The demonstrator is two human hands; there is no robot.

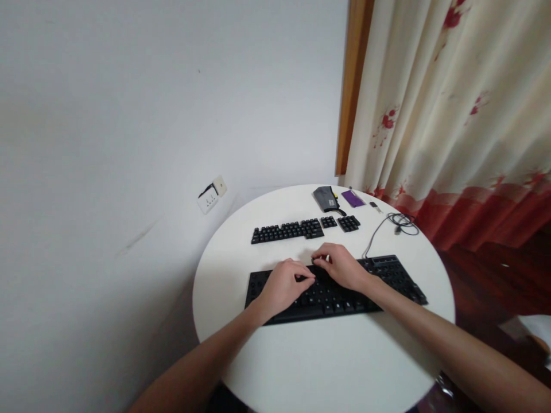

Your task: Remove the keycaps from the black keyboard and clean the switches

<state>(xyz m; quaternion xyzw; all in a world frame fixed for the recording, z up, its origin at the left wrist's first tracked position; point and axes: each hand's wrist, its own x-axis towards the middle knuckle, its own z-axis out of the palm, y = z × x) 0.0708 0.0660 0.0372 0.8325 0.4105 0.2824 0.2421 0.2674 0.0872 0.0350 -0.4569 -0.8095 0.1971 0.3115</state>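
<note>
A black keyboard (318, 310) lies across the white round table, with both hands over its middle. My left hand (286, 284) is closed in a pinch close above the keys; whatever is between its fingertips is too small to make out. Just to its right, my right hand (338, 265) is also closed, with a small black keycap at its fingertips, near the keyboard's far edge. Behind the keyboard, loose black keycaps stand in a large block (286, 231), a small block (329, 222) and a number-pad block (348, 223). Part of the keyboard is hidden under my hands.
At the back of the table (241, 355) lie a grey pouch (326, 198), a purple cloth (353, 199) and a small dark stick with a pale end (376, 207). The keyboard's coiled cable (402, 222) rests at the right. A wall and a curtain (413, 115) stand behind.
</note>
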